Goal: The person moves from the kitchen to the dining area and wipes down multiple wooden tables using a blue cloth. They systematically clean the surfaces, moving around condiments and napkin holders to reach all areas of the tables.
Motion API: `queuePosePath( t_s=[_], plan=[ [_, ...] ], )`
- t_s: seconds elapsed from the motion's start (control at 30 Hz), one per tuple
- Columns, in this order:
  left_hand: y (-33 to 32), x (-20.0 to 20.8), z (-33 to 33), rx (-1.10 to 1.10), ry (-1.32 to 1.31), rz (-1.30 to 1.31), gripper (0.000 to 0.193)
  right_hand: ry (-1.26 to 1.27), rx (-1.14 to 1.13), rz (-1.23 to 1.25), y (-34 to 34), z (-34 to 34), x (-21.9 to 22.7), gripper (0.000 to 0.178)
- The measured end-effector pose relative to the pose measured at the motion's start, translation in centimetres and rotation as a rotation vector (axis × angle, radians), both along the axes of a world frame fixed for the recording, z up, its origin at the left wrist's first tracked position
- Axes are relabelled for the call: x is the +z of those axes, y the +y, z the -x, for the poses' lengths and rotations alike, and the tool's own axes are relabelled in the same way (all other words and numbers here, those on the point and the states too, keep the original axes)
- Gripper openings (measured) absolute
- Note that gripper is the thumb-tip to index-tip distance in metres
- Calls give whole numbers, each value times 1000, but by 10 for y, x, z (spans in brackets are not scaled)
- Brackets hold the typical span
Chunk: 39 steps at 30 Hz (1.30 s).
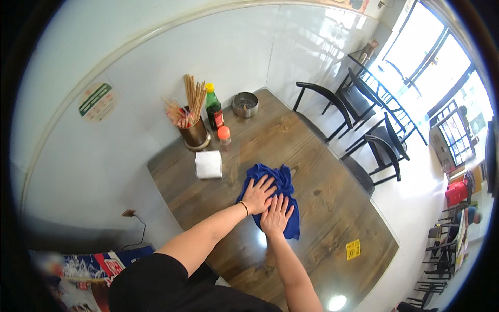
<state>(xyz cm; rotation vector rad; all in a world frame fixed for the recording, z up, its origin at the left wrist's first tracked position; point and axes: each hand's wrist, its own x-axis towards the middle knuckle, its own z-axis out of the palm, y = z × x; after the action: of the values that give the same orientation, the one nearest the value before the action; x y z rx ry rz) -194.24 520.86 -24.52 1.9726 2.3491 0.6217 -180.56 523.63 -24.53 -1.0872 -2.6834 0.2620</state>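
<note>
A crumpled blue cloth [283, 179] lies on the brown wooden table [322, 208], about the middle. My left hand [258, 197] presses flat on the cloth's left part, fingers spread, with a bracelet at the wrist. Close beside it, my right hand [275, 217] rests on the lower part of the cloth, fingers stretched out. Both palms face down and the hands nearly touch. Up and left of the cloth sits a stack of white napkins [209, 165].
Along the wall stand a metal holder [195, 133] of chopsticks, a dark sauce bottle [214, 112] with a yellow cap, a red-lidded shaker [223, 135] and a metal ashtray [245, 105]. A yellow sticker [353, 249] is at the right. Black chairs [325, 96] line the far side.
</note>
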Motion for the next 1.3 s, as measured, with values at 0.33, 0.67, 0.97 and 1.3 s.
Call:
queuePosePath(
  t_s=[0.33,0.67,0.97,1.3],
  plan=[
    [88,-20,148,538,155,37,50,6,286,-29,125,176,-1,51],
    [11,-9,33,717,101,89,54,147,196,25,50,72,-2,48],
    [-27,14,-117,180,-56,217,52,45,73,77,-2,-114,4,50],
    [175,-19,73,26,21,-109,47,7,-106,-94,167,71,-12,54]
  ],
)
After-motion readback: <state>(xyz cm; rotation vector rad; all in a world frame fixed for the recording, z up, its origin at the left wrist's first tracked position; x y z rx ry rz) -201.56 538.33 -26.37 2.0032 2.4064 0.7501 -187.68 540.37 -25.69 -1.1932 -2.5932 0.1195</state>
